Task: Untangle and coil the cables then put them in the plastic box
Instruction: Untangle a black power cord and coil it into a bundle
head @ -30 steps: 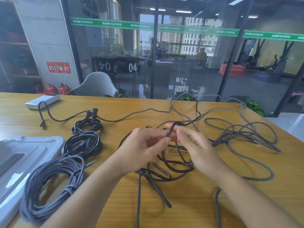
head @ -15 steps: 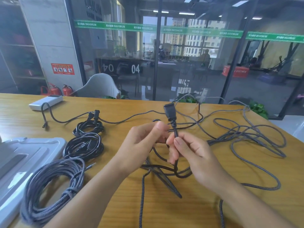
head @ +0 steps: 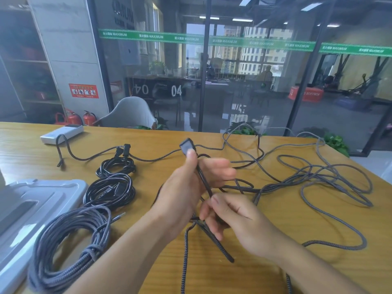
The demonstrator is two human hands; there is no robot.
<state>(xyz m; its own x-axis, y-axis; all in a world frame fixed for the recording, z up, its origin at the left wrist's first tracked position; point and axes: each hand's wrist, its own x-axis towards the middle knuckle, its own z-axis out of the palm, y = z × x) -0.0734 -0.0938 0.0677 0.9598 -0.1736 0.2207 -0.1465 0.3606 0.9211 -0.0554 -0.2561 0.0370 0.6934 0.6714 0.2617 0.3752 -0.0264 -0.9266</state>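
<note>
**Black cable held taut between two hands**

While the wooden surface [head: 275, 262] carries the loose grey tangle [head: 331, 177], a black cable [head: 203, 179] is pinched near its plug by the raised left hand [head: 191, 187]; lower down, it is pinched by the right hand [head: 231, 217].

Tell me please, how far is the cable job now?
Done: three coils lie on the table, a grey braided coil and two black coils, none seen in the plastic box yet. In hand: the left hand holds a black cable near its plug, and the right hand pinches it lower. Left: the grey tangle, then boxing everything.
</note>
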